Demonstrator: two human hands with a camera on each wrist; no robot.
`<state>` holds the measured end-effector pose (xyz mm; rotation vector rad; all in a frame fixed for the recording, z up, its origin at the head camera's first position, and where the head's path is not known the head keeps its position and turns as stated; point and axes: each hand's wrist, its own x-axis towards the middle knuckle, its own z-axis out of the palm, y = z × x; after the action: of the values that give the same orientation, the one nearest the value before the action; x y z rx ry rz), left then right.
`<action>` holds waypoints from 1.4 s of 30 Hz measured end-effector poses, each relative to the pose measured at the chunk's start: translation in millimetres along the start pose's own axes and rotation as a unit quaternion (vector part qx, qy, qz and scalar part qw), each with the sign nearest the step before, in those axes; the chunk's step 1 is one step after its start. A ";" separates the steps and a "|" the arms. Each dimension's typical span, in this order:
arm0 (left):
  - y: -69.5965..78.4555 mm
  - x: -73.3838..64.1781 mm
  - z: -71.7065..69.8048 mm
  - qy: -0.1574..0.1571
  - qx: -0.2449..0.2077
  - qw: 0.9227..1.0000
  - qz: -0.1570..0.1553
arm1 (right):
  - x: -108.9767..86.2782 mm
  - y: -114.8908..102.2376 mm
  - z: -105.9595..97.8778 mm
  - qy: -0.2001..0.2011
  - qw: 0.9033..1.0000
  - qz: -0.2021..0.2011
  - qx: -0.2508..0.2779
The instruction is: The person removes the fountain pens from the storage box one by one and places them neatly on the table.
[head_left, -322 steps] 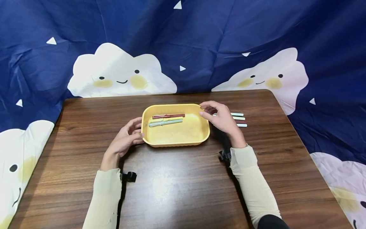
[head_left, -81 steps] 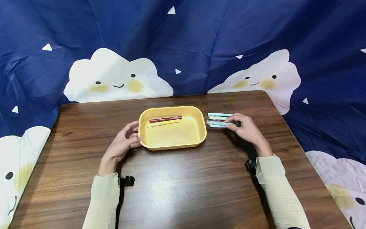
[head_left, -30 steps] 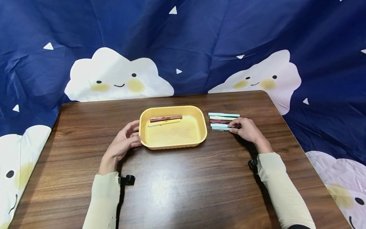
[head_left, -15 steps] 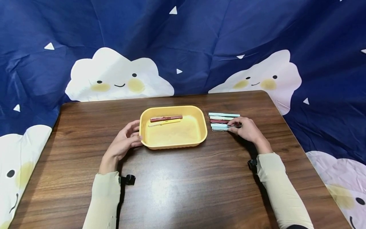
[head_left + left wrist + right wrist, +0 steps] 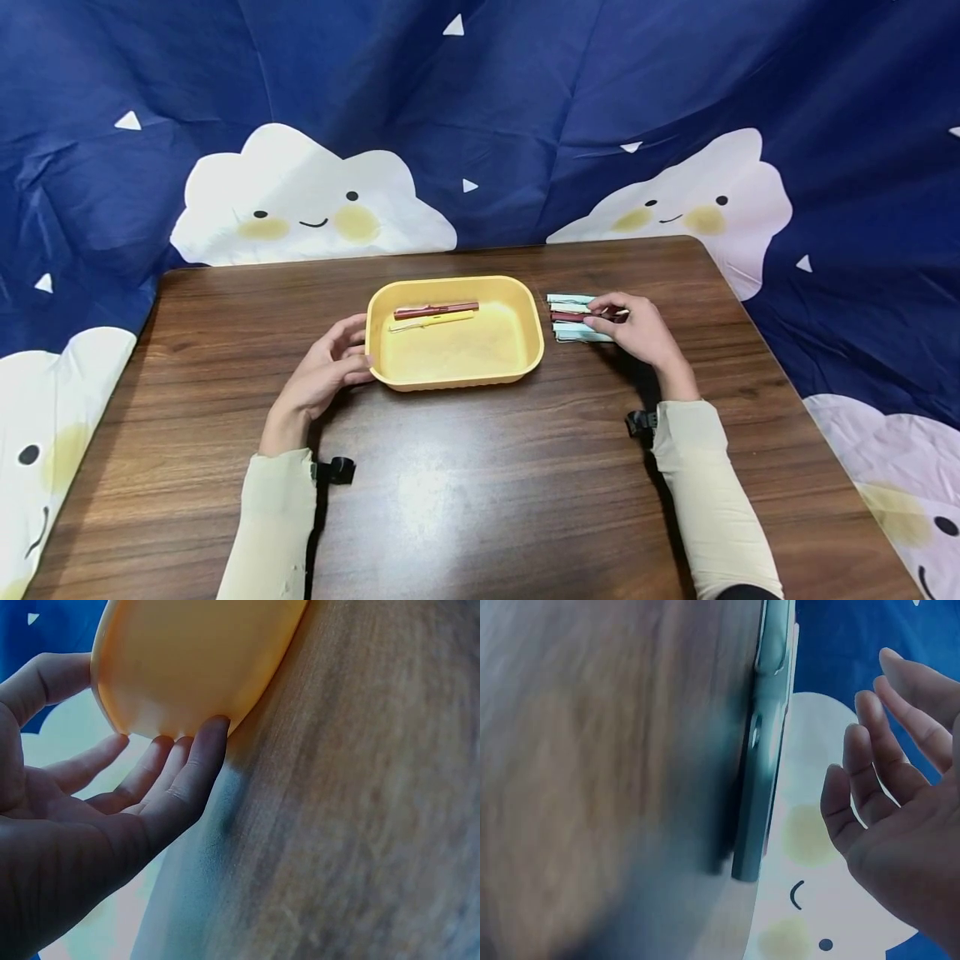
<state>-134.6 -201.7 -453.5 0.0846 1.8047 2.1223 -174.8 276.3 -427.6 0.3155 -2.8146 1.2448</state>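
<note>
- Left hand (image 5: 322,362), loosely open, touches the tray (image 5: 465,358) with its fingertips
- Right hand (image 5: 636,332), fingers parted, holding nothing, hovers over pens (image 5: 576,329)
- Two more pens (image 5: 442,317) lie inside

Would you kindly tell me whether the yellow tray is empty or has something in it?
The yellow tray is not empty: the head view shows a dark red pen and a yellow pen lying inside it.

Yellow tray (image 5: 487,354): holding dark red pen (image 5: 441,309) and yellow pen (image 5: 448,318), toward eleven o'clock.
Left hand (image 5: 318,372): touching tray around nine o'clock.
Pen row (image 5: 580,327): near tray, at three o'clock.
Right hand (image 5: 636,327): over pen row's three o'clock end.
</note>
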 end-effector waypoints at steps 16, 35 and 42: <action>0.5 -0.3 -0.1 -0.003 0.002 1.000 0.004 | 8.7 -54.6 18.2 0.021 0.996 -0.031 0.077; -0.3 0.1 0.8 0.000 0.003 1.000 0.001 | 28.5 -81.0 54.9 0.007 0.987 -0.084 0.137; -0.8 0.2 0.0 0.002 0.004 1.000 0.002 | 33.8 -85.0 71.6 -0.014 0.983 -0.082 0.162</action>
<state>-134.6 -201.5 -454.4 0.0866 1.8161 2.1203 -187.8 162.3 -409.9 0.5700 -2.5362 1.6662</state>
